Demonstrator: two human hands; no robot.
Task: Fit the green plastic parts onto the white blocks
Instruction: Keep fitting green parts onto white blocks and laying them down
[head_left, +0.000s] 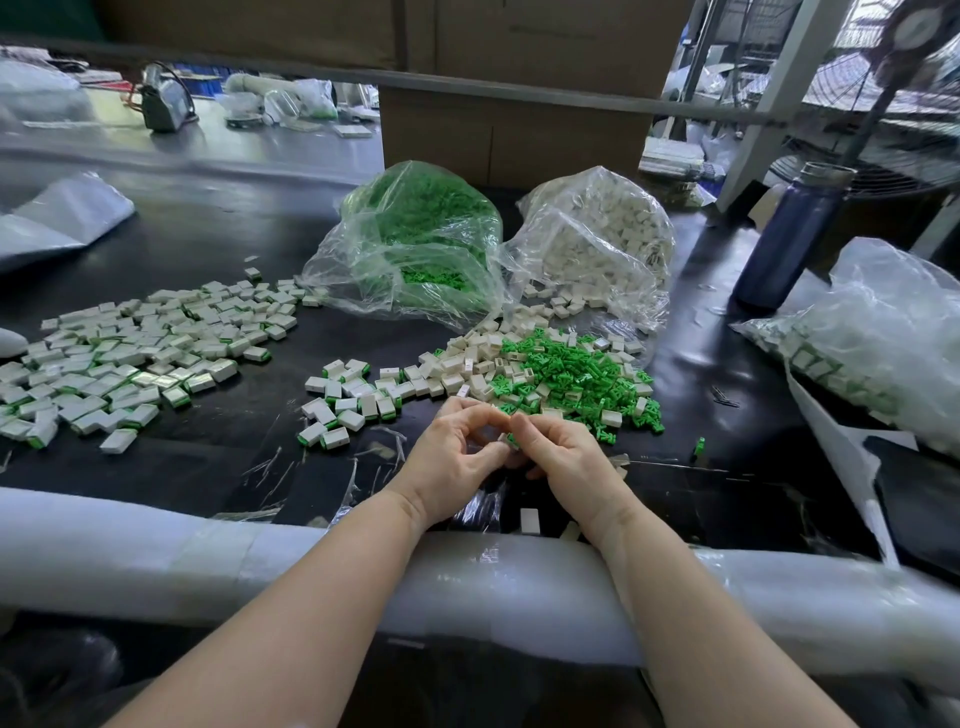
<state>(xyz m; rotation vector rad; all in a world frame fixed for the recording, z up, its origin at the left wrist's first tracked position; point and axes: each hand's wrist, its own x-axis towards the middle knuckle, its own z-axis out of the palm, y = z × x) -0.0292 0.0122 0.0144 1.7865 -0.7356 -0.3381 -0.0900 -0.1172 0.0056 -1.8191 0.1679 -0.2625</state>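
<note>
1. Both hands meet at the table's near edge, forearms resting on a white foam-padded rail (156, 551). The left hand (454, 462) has thumb and forefinger curled into a ring, tips touching the right hand's fingertips.
2. The right hand (563, 457) has its fingers curled inward, pinching a small green plastic part (511, 440) that barely shows between the two hands. Whether a white block is held there too, I cannot tell.
3. Just beyond the hands, toward 12 to 1 o'clock, lies a loose pile of small bright green plastic parts (566, 374), mixed with small white rectangular blocks (467, 364) along its 9 o'clock side.
4. At 10 o'clock from the hands sits a small cluster of white blocks with green edging (348, 400); farther out at 9 o'clock spreads a much larger scatter of the same fitted pieces (130, 358).
5. At 12 o'clock, well back, a clear plastic bag of green parts (415, 244) stands beside a clear bag of white blocks (597, 244).
6. A dark blue bottle (789, 239) stands at 2 o'clock on the black tabletop (208, 239), with another clear bag (883, 332) at 3 o'clock.
</note>
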